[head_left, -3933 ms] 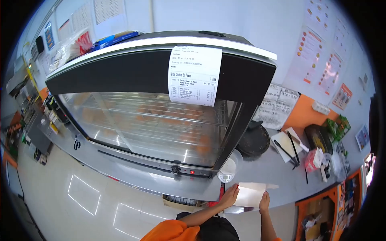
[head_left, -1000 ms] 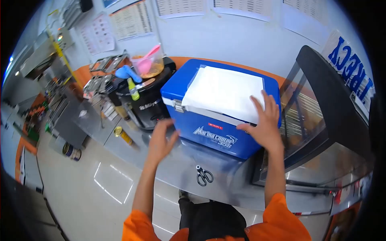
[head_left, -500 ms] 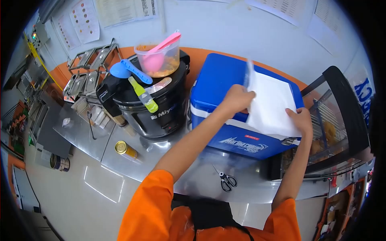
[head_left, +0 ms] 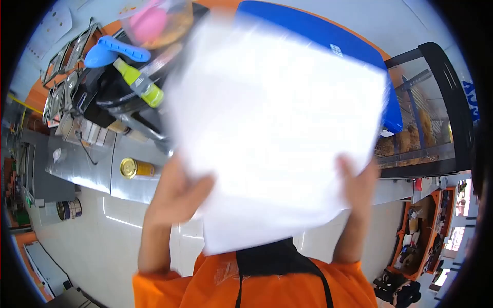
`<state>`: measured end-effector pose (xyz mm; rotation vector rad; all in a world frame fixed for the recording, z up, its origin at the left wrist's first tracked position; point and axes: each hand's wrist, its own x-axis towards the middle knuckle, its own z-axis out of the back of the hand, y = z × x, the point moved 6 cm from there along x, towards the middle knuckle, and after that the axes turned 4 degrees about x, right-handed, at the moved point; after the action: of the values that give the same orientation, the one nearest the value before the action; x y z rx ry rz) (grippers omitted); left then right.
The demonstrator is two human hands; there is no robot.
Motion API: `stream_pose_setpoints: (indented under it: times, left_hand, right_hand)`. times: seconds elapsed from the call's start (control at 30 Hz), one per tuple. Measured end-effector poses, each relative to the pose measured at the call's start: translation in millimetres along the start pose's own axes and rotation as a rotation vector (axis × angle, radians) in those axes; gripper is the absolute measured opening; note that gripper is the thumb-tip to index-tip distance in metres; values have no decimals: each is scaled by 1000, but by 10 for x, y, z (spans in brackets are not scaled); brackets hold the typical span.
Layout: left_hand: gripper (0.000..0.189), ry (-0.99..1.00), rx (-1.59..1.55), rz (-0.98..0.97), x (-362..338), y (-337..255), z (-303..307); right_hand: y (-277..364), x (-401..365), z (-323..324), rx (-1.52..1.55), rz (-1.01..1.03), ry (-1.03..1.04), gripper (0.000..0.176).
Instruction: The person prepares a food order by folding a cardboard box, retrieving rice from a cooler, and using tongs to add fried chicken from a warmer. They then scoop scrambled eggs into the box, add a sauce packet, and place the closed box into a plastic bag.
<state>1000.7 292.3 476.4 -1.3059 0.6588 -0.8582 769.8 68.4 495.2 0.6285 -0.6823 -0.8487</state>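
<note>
- At the far left, shiny metal trays (head_left: 61,56) sit at the back left corner of the steel bench (head_left: 82,164).
- A small gold can (head_left: 134,168) lies on its side near the front edge of the bench.
- Behind the can stands a black cooker (head_left: 110,97).
- A blue scoop (head_left: 110,50) and a yellow-green bottle (head_left: 138,82) lie on top of the cooker, side by side.
- A clear tub with a pink spoon (head_left: 149,23) sits on the cooker too, at the top of the view. It looks blurry.
- The left hand (head_left: 177,192) grips the bottom left edge of the big white paper (head_left: 277,128), with the thumb on the front.
- The paper is up in the air, close to the camera, over the front edge of the bench. It is spread out wide between the two hands and hides most of what is behind it.
- A blue cooler box (head_left: 328,41) peeks out behind the top right of the paper.
- The right hand (head_left: 357,187) grips the bottom right edge of the paper, with its fingers folded over the edge.
- At the right end of the bench is a glass food case (head_left: 431,113) with a black frame. Brown fried food (head_left: 411,138) sits inside it on a rack.
</note>
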Motion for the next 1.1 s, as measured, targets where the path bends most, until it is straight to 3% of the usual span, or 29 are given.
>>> stream_pose_setpoints:
  times: [0.03, 0.07, 0.1, 0.17, 0.3, 0.4, 0.43, 0.47, 0.53, 0.57, 0.67, 0.73, 0.8, 0.9, 0.93, 0.97, 1.03, 1.1]
  left_hand:
    - [53, -21, 73, 150, -324, 366, 149]
    - [49, -193, -115, 419, -661, 778, 223]
    - [49, -271, -187, 572, -941, 1150, 288]
    - [49, -231, -185, 740, -1272, 1865, 335]
    - [51, -274, -87, 712, -1421, 3068, 354]
    - [56, -278, 147, 576, -1275, 3416, 508]
    - [59, -291, 230, 510, -1223, 3449, 569]
    - [69, -336, 259, 572, -1243, 3549, 624]
    - [73, -371, 762, 430, -1049, 2987, 548]
    - [76, -373, 1019, 340, -910, 2620, 495]
    - [62, -136, 737, -56, -183, 1464, -1]
    - [51, -195, 783, -434, 359, 608, -219]
    - [54, -288, 985, -742, 864, 6, -321]
    - [56, -168, 1093, -881, 1472, -586, -397]
    - [58, -107, 1079, -940, 1628, -698, -384]
    - [60, -193, 944, -1059, 1727, -899, -304]
    - [60, -319, 1019, -1206, 1937, -1358, -248]
    - [47, -469, 1139, -1091, 2362, -1694, -218]
  right_hand:
    - [-188, -333, -321, 131, -87, 86, 38]
    - [-357, -611, -731, 299, -176, 342, 40]
    - [-380, -803, -1098, 468, -225, 446, 43]
    - [-722, -1141, -1835, 456, -306, 650, 47]
    - [-1486, -1540, -2958, 295, -203, 757, 55]
    - [-1383, -1364, -2865, -95, -277, 941, 54]
    - [-1135, -1133, -2582, -79, -231, 866, 49]
    - [-853, -845, -2235, -65, -178, 796, 44]
    - [-143, -245, -1499, -87, 509, 113, 36]
    - [235, 30, -1203, -230, 665, -62, 37]
    - [772, 655, -1044, -396, 904, -146, 43]
    - [799, 829, -1129, -499, 1059, -120, 45]
    - [746, 890, -1239, -563, 1236, -141, 45]
    - [951, 1001, -1155, -759, 1380, -190, 47]
    - [1101, 1097, -1006, -652, 1420, -280, 40]
    - [1285, 1232, -821, -547, 1456, -371, 35]
    - [1650, 1538, -382, -536, 1383, -496, 24]
    - [1638, 1794, -22, -425, 1260, -458, 22]
